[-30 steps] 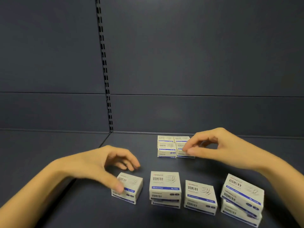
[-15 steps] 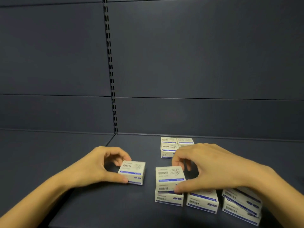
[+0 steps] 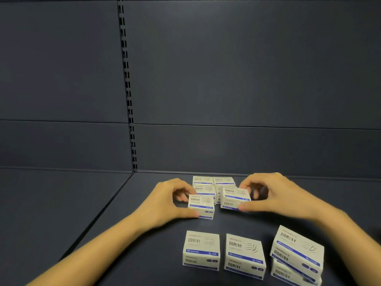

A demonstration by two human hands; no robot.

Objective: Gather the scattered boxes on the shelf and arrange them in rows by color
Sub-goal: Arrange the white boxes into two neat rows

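We are partway through the gather on the dark shelf (image 3: 127, 240). A tidy block (image 3: 203, 180) of white boxes with blue bands sits near the back wall (image 3: 247, 149), 2 across and at least 2 deep. The boxes in our hands hide its front edge.

4 boxes wait at the shelf front, well apart from the block. 2 singles, the front box (image 3: 201, 249) and the middle box (image 3: 244, 254), stand just beside each other. To their right is a stack (image 3: 296, 250) of 2, its top box skewed over the lower one. Every box in view carries the same blue band, so we judge only 1 colour is in play here, and the work left is to bring these 4 back and square the rows.

Our left hand (image 3: 165, 201) grips the left box (image 3: 201, 205) just in front of the block, thumb on its near lower corner and fingers curled behind its far side. Our right hand (image 3: 274, 195) grips the right box (image 3: 234, 198) the same way, thumb on the near face and fingers hooked over the back. That box is tilted and overlaps the block in view. We cannot tell whether either box touches the shelf or the block.
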